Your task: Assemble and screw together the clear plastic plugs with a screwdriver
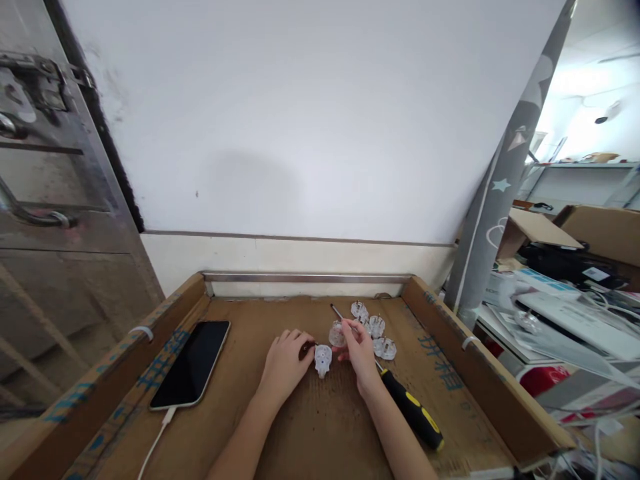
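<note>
My left hand (284, 365) rests on the cardboard tray (320, 433) with its fingers curled, and a small dark thing that I cannot name shows at its fingertips. Just right of them lies a white plug (323, 360). My right hand (358, 352) pinches a clear plug piece (337, 333) at its fingertips. Several more clear plugs (376, 328) lie in a cluster beyond that hand. A long screwdriver with a black and yellow handle (414, 412) lies on the tray. Its shaft runs under my right hand and its tip shows on the far side.
A phone (193, 363) lies face up at the left of the tray with a white cable (159, 435) plugged in. Raised cardboard walls (480, 373) edge the tray, and a white wall stands behind. Boxes, papers and clutter (565, 313) fill the right side. A metal door (45, 200) is at the left.
</note>
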Available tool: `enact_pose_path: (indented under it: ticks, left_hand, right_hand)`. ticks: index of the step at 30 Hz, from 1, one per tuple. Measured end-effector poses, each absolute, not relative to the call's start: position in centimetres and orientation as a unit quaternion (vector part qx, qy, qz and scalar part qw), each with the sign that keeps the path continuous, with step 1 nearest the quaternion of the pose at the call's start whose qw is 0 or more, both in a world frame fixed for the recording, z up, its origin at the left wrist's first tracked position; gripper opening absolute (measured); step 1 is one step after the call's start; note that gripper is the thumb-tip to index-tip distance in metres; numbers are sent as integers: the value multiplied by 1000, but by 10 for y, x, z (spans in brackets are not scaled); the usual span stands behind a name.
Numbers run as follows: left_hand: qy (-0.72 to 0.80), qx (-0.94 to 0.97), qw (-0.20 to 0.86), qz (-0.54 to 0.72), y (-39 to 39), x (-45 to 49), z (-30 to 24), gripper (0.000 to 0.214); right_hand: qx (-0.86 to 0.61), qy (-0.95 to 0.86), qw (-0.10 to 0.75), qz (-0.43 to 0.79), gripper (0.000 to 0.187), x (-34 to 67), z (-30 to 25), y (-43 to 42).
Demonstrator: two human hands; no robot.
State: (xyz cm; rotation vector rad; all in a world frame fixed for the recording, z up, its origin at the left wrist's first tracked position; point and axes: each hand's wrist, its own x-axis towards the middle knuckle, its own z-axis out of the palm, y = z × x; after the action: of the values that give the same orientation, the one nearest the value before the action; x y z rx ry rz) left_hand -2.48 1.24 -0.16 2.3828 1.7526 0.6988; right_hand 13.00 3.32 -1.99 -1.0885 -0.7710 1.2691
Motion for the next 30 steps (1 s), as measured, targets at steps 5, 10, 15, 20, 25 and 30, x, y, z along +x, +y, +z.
enact_pose_path:
  ticks: [5,10,15,20,25,30]
  left_hand:
    - [591,774,28,224,13,-27,0,13]
    - [579,782,48,225,13,-30,2,10]
    - [567,786,71,236,14,-32,1,13]
    - [565,787,81,234,15,-31,1,14]
    - [562,791,78,229,16,-31,0,11]
    - [566,788,81,227,15,-30,-1,12]
  right_hand:
    - [-475,-343,604,540,70,130,-19,33]
    - [-482,-342,605,533,68,130,-17,33]
    - [-485,-343,605,530,66,130,-18,34]
    - [-482,-356,606,523,62,130,-21,34]
    - [-481,-367,605,518,60,130,-23,34]
    - [-480,-373,603,517,61,129,-25,36]
